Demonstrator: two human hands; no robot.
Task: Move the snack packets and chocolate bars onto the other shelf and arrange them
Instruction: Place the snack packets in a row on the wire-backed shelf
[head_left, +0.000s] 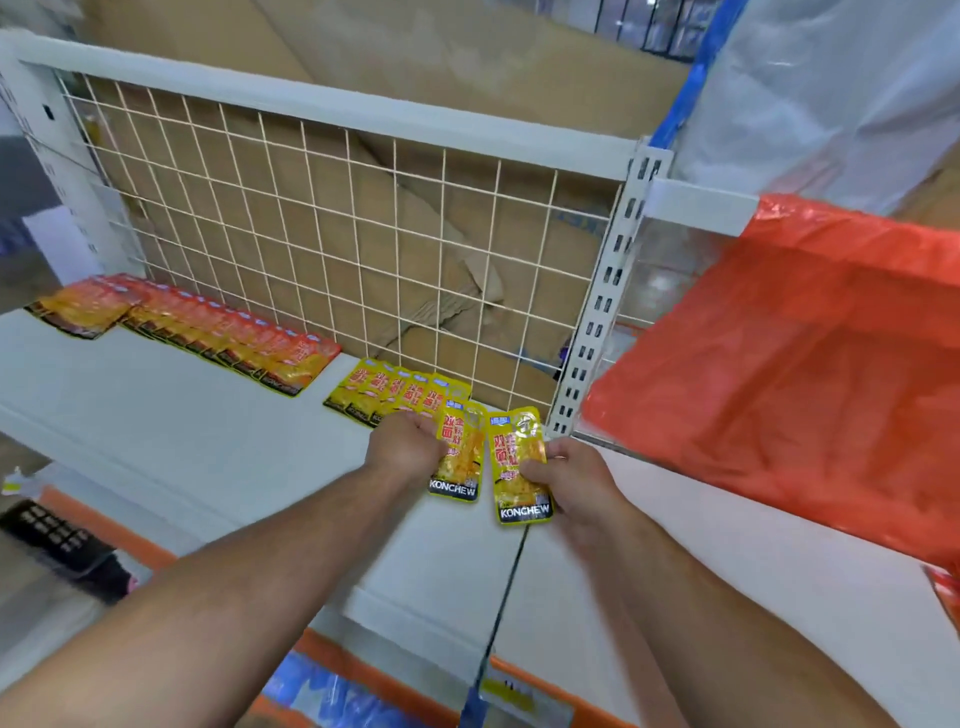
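- Gripping the 1st yellow packet (460, 460), the left hand (402, 447) curls round its side at the right end of the yellow row (395, 392) on the white shelf (156, 415).
- Right hand (571, 478) pinches the 2nd yellow packet (522, 467), just beside the 1st.
- Orange packets (223, 332) line the wire mesh (337, 234) further left.
- Red plastic bag (805, 338) lies on the neighbouring shelf.

I saw the packets (511, 447) as glossy plastic film, catching light, slightly creased. The shelf (156, 415) looked like smooth white painted metal, semi-matt, as did the slotted post (602, 312). The grid (322, 234) was thin coated wire. Cardboard (467, 62) behind it was matt brown; the red bag (805, 364) was thin, crinkled, shiny plastic
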